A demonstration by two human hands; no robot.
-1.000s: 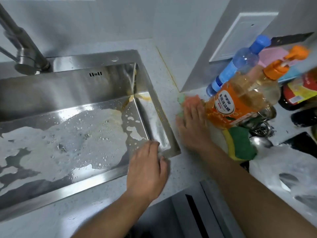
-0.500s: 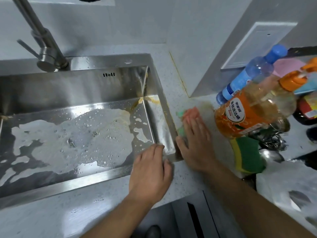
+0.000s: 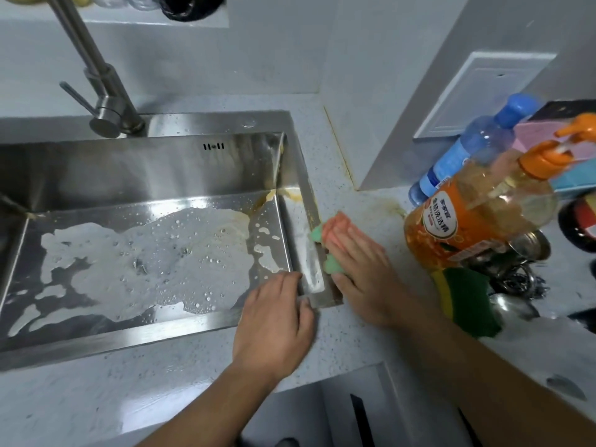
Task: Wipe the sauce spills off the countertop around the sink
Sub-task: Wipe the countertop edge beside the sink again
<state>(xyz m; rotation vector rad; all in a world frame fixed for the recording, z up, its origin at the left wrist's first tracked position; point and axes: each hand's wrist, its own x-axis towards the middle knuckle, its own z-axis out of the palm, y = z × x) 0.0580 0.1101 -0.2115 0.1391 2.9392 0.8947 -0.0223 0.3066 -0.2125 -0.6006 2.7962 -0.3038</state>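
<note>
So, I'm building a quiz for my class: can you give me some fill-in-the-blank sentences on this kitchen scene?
1. The cloth lies under the ____ hand.
2. The left hand rests on the sink's front-right ____.
3. The soap bottle has an ____ pump.
Missing words: right; corner; orange.

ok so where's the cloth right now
Head view: the orange and green cloth is pressed under the right hand on the countertop, against the right rim of the sink, left of the orange soap bottle.
</note>
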